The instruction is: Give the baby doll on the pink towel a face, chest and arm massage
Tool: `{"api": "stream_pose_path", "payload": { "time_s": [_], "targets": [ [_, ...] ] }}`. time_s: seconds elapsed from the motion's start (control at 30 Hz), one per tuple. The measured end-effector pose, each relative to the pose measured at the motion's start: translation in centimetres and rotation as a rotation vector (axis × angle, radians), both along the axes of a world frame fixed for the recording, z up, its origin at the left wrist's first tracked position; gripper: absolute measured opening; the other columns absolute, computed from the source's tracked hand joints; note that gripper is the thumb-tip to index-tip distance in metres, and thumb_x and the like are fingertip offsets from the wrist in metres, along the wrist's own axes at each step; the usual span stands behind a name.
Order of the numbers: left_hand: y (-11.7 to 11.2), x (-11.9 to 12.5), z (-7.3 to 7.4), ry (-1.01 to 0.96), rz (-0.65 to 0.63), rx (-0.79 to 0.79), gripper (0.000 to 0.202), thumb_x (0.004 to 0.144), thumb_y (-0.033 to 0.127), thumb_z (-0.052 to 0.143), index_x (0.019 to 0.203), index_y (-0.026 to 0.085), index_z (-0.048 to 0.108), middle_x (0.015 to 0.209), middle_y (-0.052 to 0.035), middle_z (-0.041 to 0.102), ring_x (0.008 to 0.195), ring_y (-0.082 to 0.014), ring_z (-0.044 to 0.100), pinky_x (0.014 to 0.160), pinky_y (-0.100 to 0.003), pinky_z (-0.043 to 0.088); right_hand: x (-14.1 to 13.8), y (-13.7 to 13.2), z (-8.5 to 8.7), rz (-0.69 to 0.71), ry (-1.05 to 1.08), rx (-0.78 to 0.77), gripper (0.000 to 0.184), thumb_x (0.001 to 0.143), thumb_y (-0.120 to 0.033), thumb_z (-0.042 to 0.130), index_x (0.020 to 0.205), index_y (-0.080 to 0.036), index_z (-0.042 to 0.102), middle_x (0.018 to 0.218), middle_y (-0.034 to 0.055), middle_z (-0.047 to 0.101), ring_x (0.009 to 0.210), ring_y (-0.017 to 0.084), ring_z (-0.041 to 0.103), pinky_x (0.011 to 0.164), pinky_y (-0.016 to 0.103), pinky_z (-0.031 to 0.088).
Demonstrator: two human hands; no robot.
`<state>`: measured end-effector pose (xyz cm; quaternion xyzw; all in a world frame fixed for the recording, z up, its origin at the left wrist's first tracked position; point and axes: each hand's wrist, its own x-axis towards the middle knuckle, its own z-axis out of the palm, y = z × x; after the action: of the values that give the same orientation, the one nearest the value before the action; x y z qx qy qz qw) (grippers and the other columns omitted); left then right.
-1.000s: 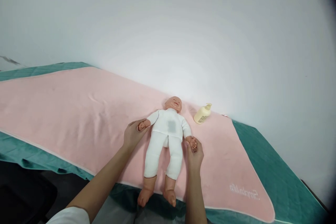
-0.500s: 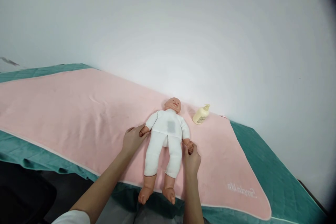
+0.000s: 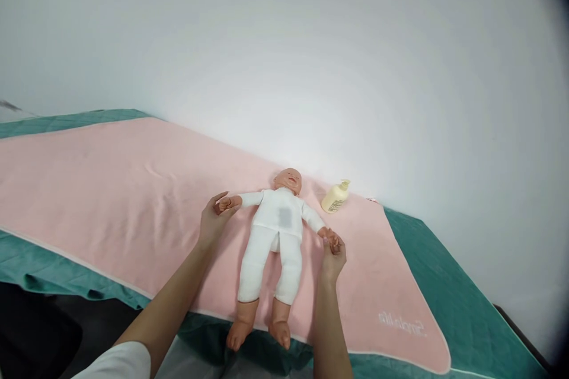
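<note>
A baby doll (image 3: 273,231) in a white suit lies on its back on a pink towel (image 3: 133,189), head toward the wall and bare feet hanging over the near edge. My left hand (image 3: 214,220) holds the doll's small hand on the left, stretched out sideways. My right hand (image 3: 333,253) pinches the doll's other hand on the right, also drawn away from the body. Both of the doll's arms are spread.
A cream pump bottle (image 3: 335,197) lies on the towel just right of the doll's head, close to the white wall. A teal quilted cover (image 3: 444,284) shows under the towel. The towel's near right corner carries white lettering (image 3: 402,324).
Both hands have drawn the doll's arms outward from beside its body, so the arms now lie spread. The view has shifted slightly.
</note>
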<state>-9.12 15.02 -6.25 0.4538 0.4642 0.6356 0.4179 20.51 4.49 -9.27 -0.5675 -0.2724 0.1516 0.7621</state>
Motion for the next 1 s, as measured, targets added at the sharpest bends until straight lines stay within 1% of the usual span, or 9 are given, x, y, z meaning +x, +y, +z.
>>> {"api": "stream_pose_path", "payload": {
  "time_s": [0.1, 0.17, 0.3, 0.47, 0.57, 0.63, 0.8, 0.9, 1.0],
  "targets": [
    [0.6, 0.5, 0.2, -0.032, -0.021, 0.037, 0.062, 0.066, 0.038, 0.078, 0.121, 0.018, 0.059, 0.115, -0.0115, 0.066, 0.105, -0.0229, 0.064, 0.091, -0.036, 0.053, 0.1, 1.5, 0.6, 0.004, -0.023, 0.088, 0.053, 0.073, -0.041, 0.073, 0.115, -0.014, 0.057, 0.127, 0.0165, 0.063, 0.118, 0.025, 0.062, 0.106, 0.047, 0.047],
    [1.3, 0.9, 0.3, -0.017, -0.035, 0.051, 0.056, 0.069, 0.040, 0.076, 0.118, 0.017, 0.060, 0.114, -0.0114, 0.067, 0.105, -0.0237, 0.064, 0.090, -0.037, 0.053, 0.1, 2.8, 1.1, 0.001, -0.011, 0.144, 0.056, 0.074, -0.041, 0.073, 0.119, -0.014, 0.054, 0.128, 0.0176, 0.062, 0.118, 0.025, 0.062, 0.106, 0.046, 0.046],
    [4.1, 1.8, 0.7, 0.046, -0.027, 0.042, 0.048, 0.072, 0.048, 0.071, 0.104, 0.014, 0.064, 0.104, -0.0114, 0.069, 0.101, -0.0253, 0.065, 0.088, -0.038, 0.051, 0.6, 6.0, 2.1, 0.008, -0.013, 0.205, 0.056, 0.076, -0.042, 0.070, 0.120, -0.012, 0.054, 0.132, 0.0188, 0.059, 0.121, 0.024, 0.060, 0.108, 0.044, 0.044],
    [8.3, 3.2, 1.4, -0.096, -0.100, 0.086, 0.056, 0.069, 0.056, 0.070, 0.105, 0.013, 0.064, 0.108, -0.0117, 0.068, 0.103, -0.0244, 0.064, 0.087, -0.034, 0.050, 2.3, 9.5, 3.1, 0.122, -0.025, 0.194, 0.058, 0.080, -0.046, 0.064, 0.125, -0.011, 0.055, 0.134, 0.0168, 0.058, 0.127, 0.024, 0.055, 0.106, 0.042, 0.046],
    [10.1, 4.1, 1.9, -0.104, -0.129, 0.067, 0.062, 0.066, 0.063, 0.070, 0.099, 0.012, 0.066, 0.102, -0.0115, 0.069, 0.095, -0.0236, 0.064, 0.081, -0.032, 0.050, 3.3, 11.2, 3.5, 0.213, -0.029, 0.161, 0.057, 0.082, -0.051, 0.059, 0.125, -0.012, 0.058, 0.137, 0.0154, 0.056, 0.129, 0.024, 0.053, 0.099, 0.040, 0.050],
    [11.0, 4.8, 2.4, -0.092, -0.164, 0.057, 0.064, 0.064, 0.068, 0.068, 0.095, 0.011, 0.066, 0.095, -0.0105, 0.069, 0.087, -0.0221, 0.063, 0.074, -0.030, 0.049, 3.7, 12.4, 3.7, 0.225, -0.069, 0.145, 0.057, 0.083, -0.053, 0.055, 0.123, -0.013, 0.060, 0.137, 0.0150, 0.056, 0.129, 0.024, 0.053, 0.098, 0.040, 0.051],
    [12.6, 6.7, 3.1, -0.027, -0.291, 0.014, 0.062, 0.067, 0.071, 0.064, 0.084, 0.012, 0.065, 0.076, -0.0066, 0.064, 0.067, -0.0153, 0.056, 0.058, -0.024, 0.043, 4.0, 15.8, 3.7, 0.284, -0.168, 0.115, 0.060, 0.084, -0.060, 0.048, 0.107, -0.009, 0.068, 0.125, 0.0172, 0.065, 0.120, 0.024, 0.059, 0.098, 0.042, 0.050],
    [13.7, 7.7, 2.8, 0.043, -0.322, -0.023, 0.057, 0.070, 0.070, 0.062, 0.077, 0.013, 0.064, 0.069, -0.0046, 0.060, 0.061, -0.0137, 0.052, 0.054, -0.024, 0.039, 3.6, 17.9, 3.3, 0.280, -0.157, 0.066, 0.061, 0.081, -0.062, 0.049, 0.101, -0.009, 0.070, 0.113, 0.0161, 0.070, 0.112, 0.025, 0.063, 0.095, 0.043, 0.051],
    [14.8, 8.2, 2.2, 0.105, -0.332, -0.047, 0.057, 0.069, 0.070, 0.061, 0.073, 0.013, 0.064, 0.067, -0.0060, 0.061, 0.061, -0.0151, 0.053, 0.053, -0.025, 0.039, 2.2, 19.6, 2.5, 0.261, -0.160, 0.063, 0.058, 0.077, -0.062, 0.056, 0.099, -0.011, 0.071, 0.102, 0.0136, 0.073, 0.106, 0.027, 0.065, 0.090, 0.043, 0.054]
  ]
}}
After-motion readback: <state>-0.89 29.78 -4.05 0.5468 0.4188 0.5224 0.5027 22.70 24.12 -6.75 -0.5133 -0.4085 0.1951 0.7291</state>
